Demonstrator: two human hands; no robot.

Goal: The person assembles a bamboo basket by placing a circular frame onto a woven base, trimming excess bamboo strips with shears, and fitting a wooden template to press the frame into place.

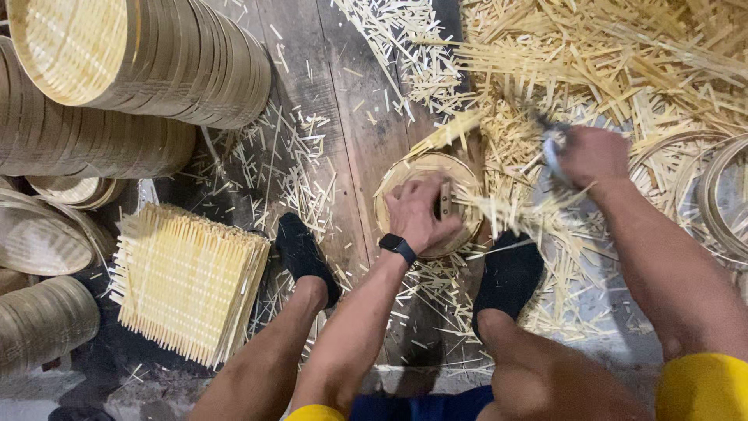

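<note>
The left hand (417, 212) lies curled and pressed down on a round bamboo tray (427, 204), fingers pinching a small block (445, 200) against its rim. The tray sits on the plank floor (343, 101) between the person's two black-socked feet (510, 273), directly under that hand. The right hand (594, 157) is raised off to the right of the tray, closed in a fist around a tool (553, 148) whose head is blurred, so its kind cannot be told; it looks like a short blade or mallet.

To do this well, I judge that the left hand should keep the tray flat and pinned so it does not skate on the planks, with fingertips kept clear of where the tool lands. The feet help brace it.

Bamboo offcuts (592, 54) lie heaped beyond the right hand and scattered round the tray. Well to the left of the left hand lies a stack of square woven mats (191, 281), and beyond it, stacks of finished round trays (156, 54).
</note>
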